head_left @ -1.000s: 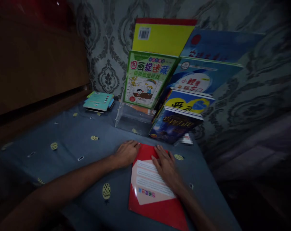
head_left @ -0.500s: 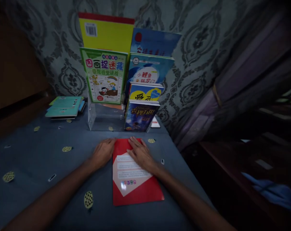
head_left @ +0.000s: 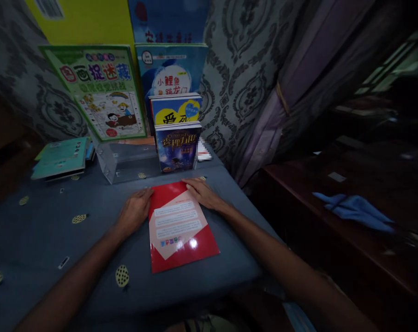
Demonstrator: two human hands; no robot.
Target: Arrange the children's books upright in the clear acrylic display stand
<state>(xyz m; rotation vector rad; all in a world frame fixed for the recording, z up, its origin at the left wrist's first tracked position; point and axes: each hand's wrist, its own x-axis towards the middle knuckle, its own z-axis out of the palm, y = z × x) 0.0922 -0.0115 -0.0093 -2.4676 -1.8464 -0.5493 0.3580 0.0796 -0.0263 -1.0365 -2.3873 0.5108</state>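
A thin red book [head_left: 184, 262] lies on the blue tablecloth, its printed text upside down to me and a pale pink panel in its middle. My left hand [head_left: 136, 208] is closed at its upper left edge, the thumb near the corner. At the upper right corner, my right hand [head_left: 204, 193] pinches the far edge, thumb on top. The undersides of both hands' grips are hidden. Behind the book stands a clear acrylic rack [head_left: 134, 165], holding a green picture book [head_left: 107, 92], a dark blue book [head_left: 177, 150] and several others.
A stack of teal books [head_left: 62, 157] lies at the left back. Dark patterned wallpaper [head_left: 243, 32] and a tied purple curtain [head_left: 264, 124] rise behind the table. To the right, a blue cloth [head_left: 354, 210] rests on a dark red surface [head_left: 292, 184].
My view has turned right and down. My right hand has slid from lying flat on the red book to its upper right corner. The left hand stays at the left edge.
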